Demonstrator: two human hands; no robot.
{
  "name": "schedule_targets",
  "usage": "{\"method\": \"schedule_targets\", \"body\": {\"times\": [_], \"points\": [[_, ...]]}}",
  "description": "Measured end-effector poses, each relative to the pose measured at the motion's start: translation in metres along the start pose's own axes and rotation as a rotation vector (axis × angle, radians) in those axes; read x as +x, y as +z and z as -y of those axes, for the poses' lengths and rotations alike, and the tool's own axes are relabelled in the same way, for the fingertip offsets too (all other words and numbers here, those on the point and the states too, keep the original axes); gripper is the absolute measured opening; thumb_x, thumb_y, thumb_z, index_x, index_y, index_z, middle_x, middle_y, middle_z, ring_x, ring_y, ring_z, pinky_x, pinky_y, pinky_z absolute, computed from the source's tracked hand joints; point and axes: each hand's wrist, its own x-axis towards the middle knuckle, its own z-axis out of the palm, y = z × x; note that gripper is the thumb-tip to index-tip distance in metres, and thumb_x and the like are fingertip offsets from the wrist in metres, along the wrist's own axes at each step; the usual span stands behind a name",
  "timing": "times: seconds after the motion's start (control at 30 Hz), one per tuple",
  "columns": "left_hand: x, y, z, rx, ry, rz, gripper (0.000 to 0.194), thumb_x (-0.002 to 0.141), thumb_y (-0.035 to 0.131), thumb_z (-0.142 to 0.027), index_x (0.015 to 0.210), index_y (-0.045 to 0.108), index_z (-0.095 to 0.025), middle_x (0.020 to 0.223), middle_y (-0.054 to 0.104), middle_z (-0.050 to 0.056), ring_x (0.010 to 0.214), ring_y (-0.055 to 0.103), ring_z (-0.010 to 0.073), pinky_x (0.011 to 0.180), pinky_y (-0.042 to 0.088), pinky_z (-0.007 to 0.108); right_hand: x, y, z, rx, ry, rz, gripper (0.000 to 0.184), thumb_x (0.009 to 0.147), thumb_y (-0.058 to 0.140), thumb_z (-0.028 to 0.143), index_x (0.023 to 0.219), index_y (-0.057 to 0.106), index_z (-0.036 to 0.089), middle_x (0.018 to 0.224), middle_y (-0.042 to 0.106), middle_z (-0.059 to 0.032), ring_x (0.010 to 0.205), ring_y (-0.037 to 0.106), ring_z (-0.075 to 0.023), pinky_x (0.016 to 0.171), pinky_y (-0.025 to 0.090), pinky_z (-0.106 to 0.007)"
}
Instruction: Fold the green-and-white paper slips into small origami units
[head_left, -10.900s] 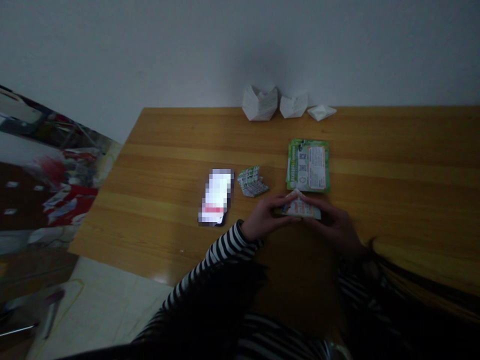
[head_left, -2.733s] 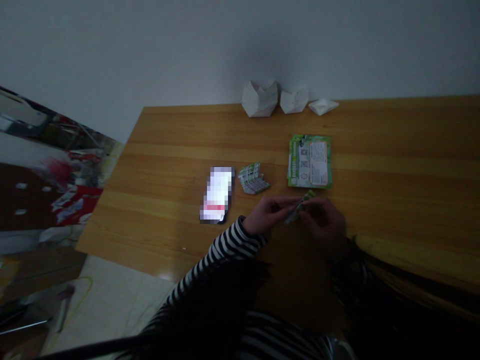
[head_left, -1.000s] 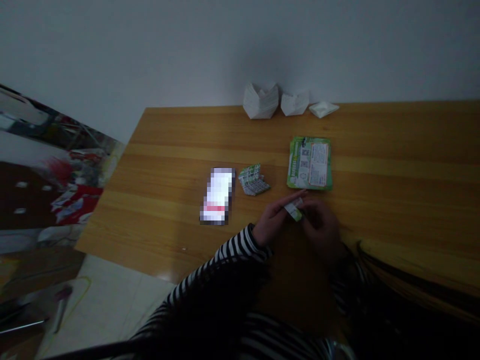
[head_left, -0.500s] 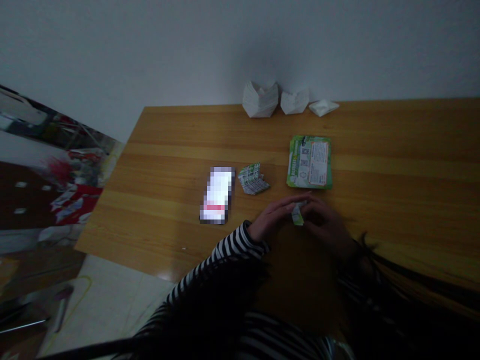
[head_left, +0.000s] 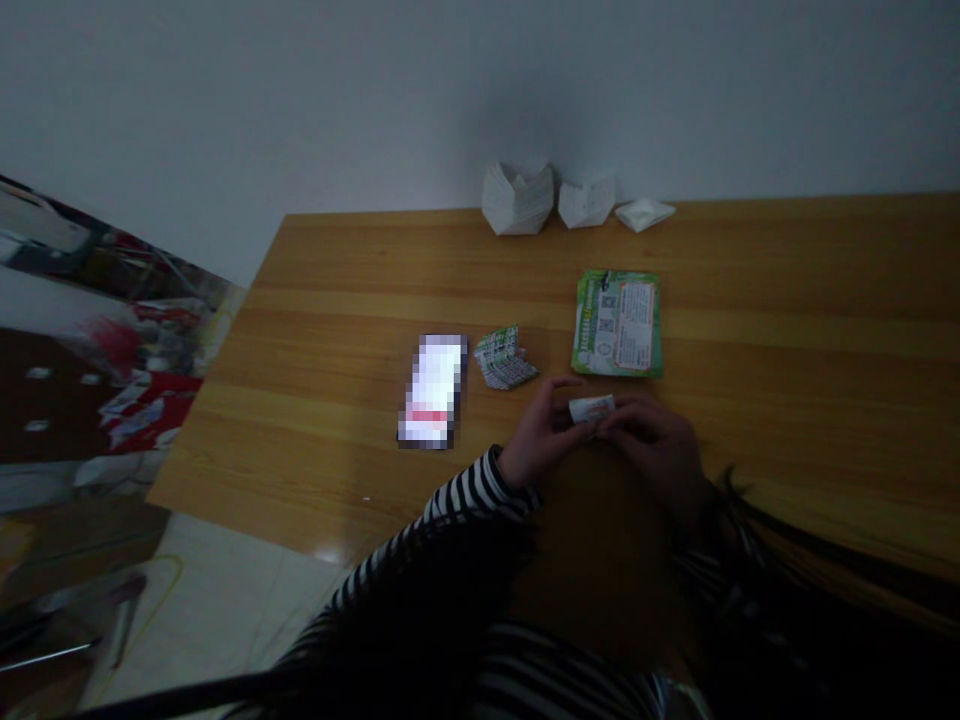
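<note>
Between my two hands, just above the near part of the table, is a small folded piece of paper (head_left: 591,408), with a whitish face and some print turned up. My left hand (head_left: 546,430) pinches its left end, the index finger reaching forward. The fingertips of my right hand (head_left: 651,435) close on its right end. Just beyond the hands lies a stack of green printed leaflets (head_left: 618,324). To the left of them sits a clump of folded green-and-white paper pieces (head_left: 505,358).
A phone (head_left: 433,390) with a lit, blurred screen lies left of the paper clump. Along the wall stand a large folded white paper shape (head_left: 517,203), a smaller one (head_left: 587,204) and a flat pointed one (head_left: 645,214). The wooden table (head_left: 300,330) ends at the left above a tiled floor.
The folded paper has turned from upright, green side showing, to lying sideways with its whitish side up. My left fingers have spread from flat against it to a pinch at its left end.
</note>
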Motion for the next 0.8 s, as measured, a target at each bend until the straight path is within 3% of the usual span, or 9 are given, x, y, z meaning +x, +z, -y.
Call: {"method": "schedule_targets", "body": {"times": [0.23, 0.37, 0.43, 0.53, 0.7, 0.8], "points": [[-0.002, -0.001, -0.005, 0.341, 0.084, -0.003, 0.056, 0.078, 0.069, -0.027, 0.127, 0.045, -0.020, 0.096, 0.065, 0.007, 0.084, 0.065, 0.0193, 0.075, 0.054, 0.034, 0.000, 0.001, 0.000, -0.017, 0.018, 0.015, 0.008, 0.076, 0.064, 0.017, 0.069, 0.067, 0.021, 0.086, 0.065, -0.0018, 0.077, 0.063, -0.0180, 0.066, 0.052, -0.031], [0.000, -0.005, -0.007, 0.247, 0.090, 0.141, 0.064, 0.075, 0.071, -0.024, 0.131, 0.039, -0.021, 0.097, 0.064, 0.006, 0.086, 0.064, 0.0185, 0.074, 0.053, 0.031, 0.002, 0.000, 0.001, -0.026, 0.004, -0.029, 0.008, 0.077, 0.064, 0.020, 0.069, 0.066, 0.021, 0.082, 0.064, -0.0025, 0.077, 0.062, -0.0188, 0.066, 0.051, -0.032], [0.001, -0.006, -0.005, 0.240, 0.097, 0.128, 0.067, 0.073, 0.073, -0.023, 0.131, 0.040, -0.020, 0.096, 0.065, 0.007, 0.087, 0.064, 0.0191, 0.075, 0.052, 0.031, 0.003, 0.000, 0.001, -0.020, -0.024, -0.003, 0.008, 0.077, 0.065, 0.021, 0.069, 0.066, 0.021, 0.082, 0.065, -0.0026, 0.077, 0.062, -0.0191, 0.068, 0.051, -0.033], [0.001, -0.004, -0.003, 0.247, 0.147, 0.049, 0.055, 0.076, 0.071, -0.023, 0.125, 0.048, -0.017, 0.104, 0.064, 0.010, 0.096, 0.062, 0.0207, 0.084, 0.049, 0.034, 0.002, 0.001, 0.001, 0.013, -0.019, 0.025, 0.004, 0.076, 0.068, 0.022, 0.072, 0.066, 0.021, 0.082, 0.065, -0.0018, 0.079, 0.062, -0.0194, 0.072, 0.050, -0.034], [-0.001, 0.003, -0.011, 0.120, 0.150, 0.153, 0.039, 0.089, 0.055, -0.032, 0.125, 0.055, -0.018, 0.122, 0.061, 0.012, 0.110, 0.058, 0.0233, 0.093, 0.045, 0.038, 0.001, -0.001, 0.000, 0.260, 0.195, -0.165, 0.015, 0.075, 0.070, 0.030, 0.083, 0.059, 0.023, 0.072, 0.063, 0.0018, 0.054, 0.058, -0.0132, 0.050, 0.047, -0.025], [-0.003, 0.005, -0.017, 0.172, 0.145, 0.161, 0.039, 0.093, 0.044, -0.039, 0.125, 0.057, -0.019, 0.114, 0.064, 0.011, 0.103, 0.060, 0.0223, 0.089, 0.047, 0.037, 0.001, 0.003, 0.004, 0.482, 0.253, -0.107, 0.026, 0.076, 0.069, 0.039, 0.091, 0.052, 0.026, 0.072, 0.062, 0.0028, 0.049, 0.055, -0.0123, 0.043, 0.044, -0.023]]}}
